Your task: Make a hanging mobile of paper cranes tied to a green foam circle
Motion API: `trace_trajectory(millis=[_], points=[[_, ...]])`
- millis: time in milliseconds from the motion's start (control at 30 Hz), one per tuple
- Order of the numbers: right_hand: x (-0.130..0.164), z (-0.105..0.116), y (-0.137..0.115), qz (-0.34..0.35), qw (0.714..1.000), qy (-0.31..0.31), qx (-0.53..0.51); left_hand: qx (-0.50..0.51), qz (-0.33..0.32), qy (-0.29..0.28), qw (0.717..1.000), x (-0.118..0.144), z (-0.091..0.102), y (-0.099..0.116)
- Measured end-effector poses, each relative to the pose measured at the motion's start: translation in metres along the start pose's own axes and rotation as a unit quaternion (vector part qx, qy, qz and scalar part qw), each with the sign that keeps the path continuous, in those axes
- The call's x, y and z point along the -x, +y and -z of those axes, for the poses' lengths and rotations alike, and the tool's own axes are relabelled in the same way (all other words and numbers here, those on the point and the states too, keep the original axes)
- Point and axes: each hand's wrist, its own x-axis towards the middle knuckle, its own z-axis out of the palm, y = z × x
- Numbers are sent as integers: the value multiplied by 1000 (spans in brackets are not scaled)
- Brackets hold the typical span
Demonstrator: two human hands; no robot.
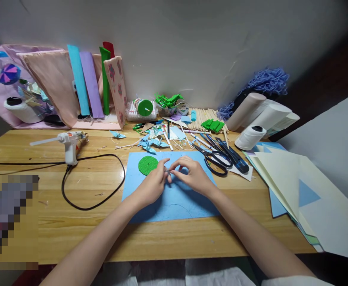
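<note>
Head camera: the left hand (151, 186) and right hand (195, 177) meet above a blue sheet (174, 209), fingertips closed on a greyish piece (167, 171) too small to make out. A green disc (147, 164) lies on the sheet, partly behind the left hand. Black-handled scissors (216, 172) crowd the sheet's far right corner; folded blue papers (149, 143) sit just past its far edge. Leftward, a glue gun's (70, 149) black cable (86, 208) loops close to the sheet.

The left hand (150, 185) and right hand (193, 175) are bare, with slim fingers. The left forearm (98, 240) is bare as far as it shows; the right forearm (251, 234) meets a plain white sleeve (291, 281). Pale, creased cloth (215, 275) shows below the desk edge.
</note>
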Motion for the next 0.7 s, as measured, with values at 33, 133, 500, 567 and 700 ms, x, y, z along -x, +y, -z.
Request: trace_trajectory(millis=[33,133,500,567,700], points=[[0,0,0,-11,1000,7,-12,2,-4,7,1000,-1,0,2],[-2,-1,3,-61,995,14,-79,31,-6,30,999,-3,1,8],[0,-10,6,-103,979,49,-171,32,-22,71,997,-2,2,9],[1,-11,4,-73,985,88,-131,46,-23,86,995,-3,1,9],[5,-12,-3,-13,980,195,-31,202,47,103,973,-6,-4,10]])
